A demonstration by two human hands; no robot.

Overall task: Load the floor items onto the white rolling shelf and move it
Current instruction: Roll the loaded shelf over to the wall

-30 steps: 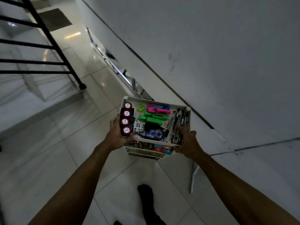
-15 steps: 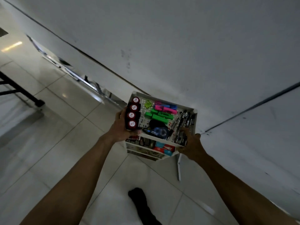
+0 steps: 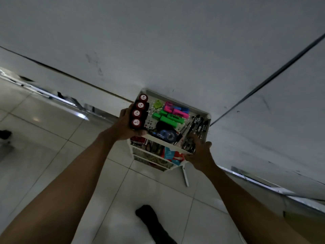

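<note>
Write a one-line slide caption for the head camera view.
Both hands, left hand and right hand, grip the top tray of the stocked white rolling shelf beside a white wall.

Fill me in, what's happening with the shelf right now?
A person grips the white rolling shelf by its top tray, left hand on the left edge beside four red-capped bottles, right hand on the near right corner. The tray holds highlighters, a correction tape and black pens. Lower tiers look loaded too. It stands against the white wall.

White shelf, green highlighters
</note>
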